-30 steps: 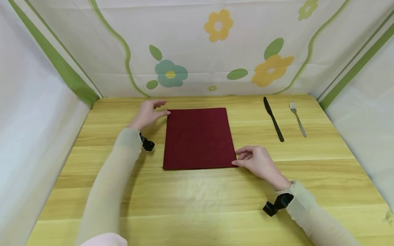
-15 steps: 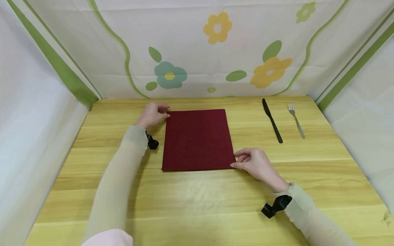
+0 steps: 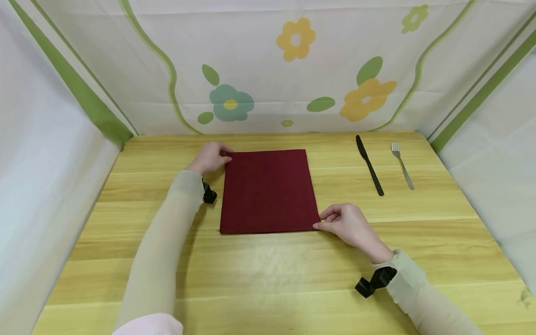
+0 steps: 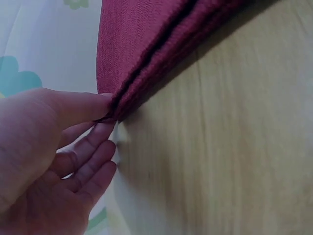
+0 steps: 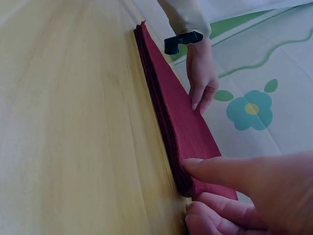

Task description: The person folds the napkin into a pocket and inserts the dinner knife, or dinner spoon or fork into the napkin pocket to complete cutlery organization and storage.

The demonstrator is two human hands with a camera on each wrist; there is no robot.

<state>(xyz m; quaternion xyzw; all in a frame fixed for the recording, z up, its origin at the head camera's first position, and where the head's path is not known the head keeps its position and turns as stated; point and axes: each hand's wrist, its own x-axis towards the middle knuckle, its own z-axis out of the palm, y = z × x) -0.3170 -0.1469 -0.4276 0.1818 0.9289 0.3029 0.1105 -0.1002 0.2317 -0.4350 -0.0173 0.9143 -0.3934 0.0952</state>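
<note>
A dark red cloth napkin [image 3: 268,190], folded into a square of several layers, lies flat in the middle of the table in the head view. At its far left corner my left hand [image 3: 209,157] pinches the cloth between thumb and fingertips. The left wrist view shows the stacked folds of the napkin [image 4: 142,54] meeting at that corner. Diagonally opposite, my right hand [image 3: 346,224] holds the near right corner. In the right wrist view the thumb of this hand [image 5: 279,186] lies on top of the layers, with the fingers underneath.
A black knife [image 3: 370,165] and a small silver fork [image 3: 403,166] lie to the right of the napkin on the wooden table [image 3: 268,284]. White curtain with printed flowers [image 3: 268,60] rises behind the table and along both sides.
My left hand has moved slightly right onto the far left corner, and its fingers have closed on the cloth. The right hand stays at its corner; the view has shifted slightly.
</note>
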